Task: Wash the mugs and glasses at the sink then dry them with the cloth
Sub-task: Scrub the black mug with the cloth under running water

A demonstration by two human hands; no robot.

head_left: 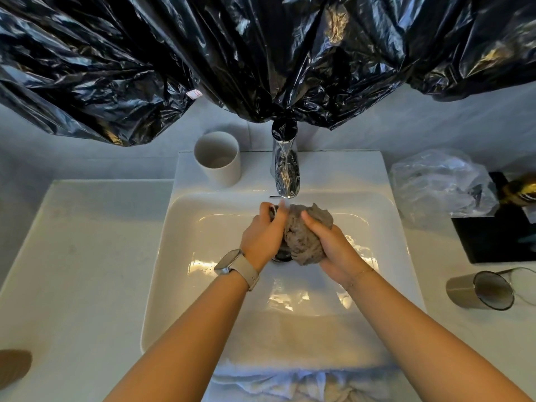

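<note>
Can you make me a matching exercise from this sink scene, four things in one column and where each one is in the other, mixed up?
Things:
1. white mug
2. grey cloth
3. tinted glass
4. white towel

Places:
A. lying on its side on the counter right of the sink
B. draped over the sink's near edge
C. standing upright on the sink ledge left of the tap
D. bunched in the right hand over the basin

Pairs: 1-C, 2-D, 3-A, 4-B
</note>
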